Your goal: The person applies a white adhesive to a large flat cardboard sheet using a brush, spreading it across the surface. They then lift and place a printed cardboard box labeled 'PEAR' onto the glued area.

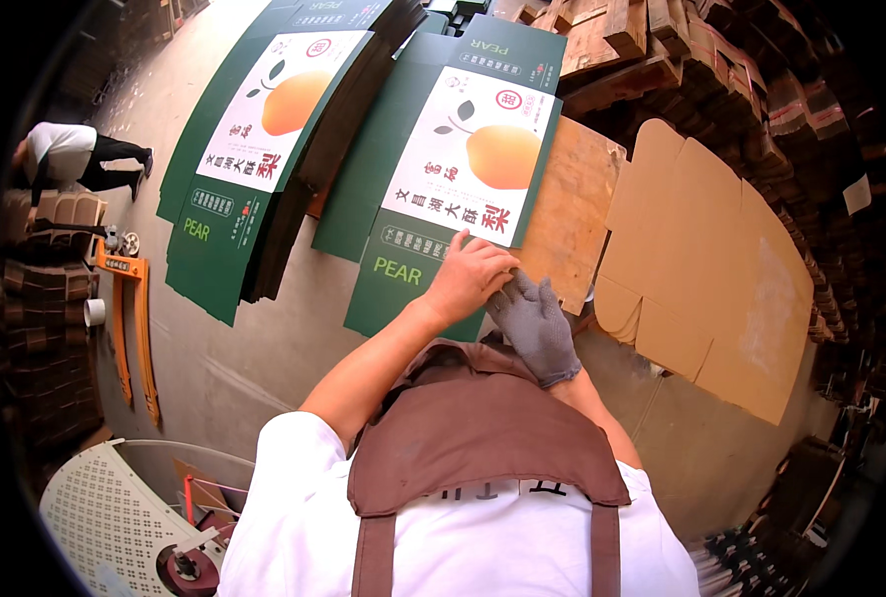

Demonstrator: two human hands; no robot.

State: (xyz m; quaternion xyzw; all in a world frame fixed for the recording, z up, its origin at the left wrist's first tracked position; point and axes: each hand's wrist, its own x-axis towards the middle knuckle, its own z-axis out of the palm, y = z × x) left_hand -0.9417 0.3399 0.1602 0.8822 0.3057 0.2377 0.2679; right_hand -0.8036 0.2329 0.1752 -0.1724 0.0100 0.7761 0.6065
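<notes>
My bare left hand (471, 275) is over the near end of a green carton blank (363, 289) printed with an orange pear on a white panel. Its bent fingers pinch at the fingertips of the grey knit glove (539, 333) on my other hand, though the exact contact is partly hidden. My right hand (534, 323) wears this glove, its fingers stretched out beside the blank's lower right corner. The blank lies flat on a wooden board (574, 199).
A tall stack of matching green blanks (226, 214) stands to the left. On the right lies a plain brown cardboard sheet (706, 274). Wooden pallets (612, 50) are piled at the back right. An orange pallet jack (132, 298) and a bent-over person (75, 154) are far left.
</notes>
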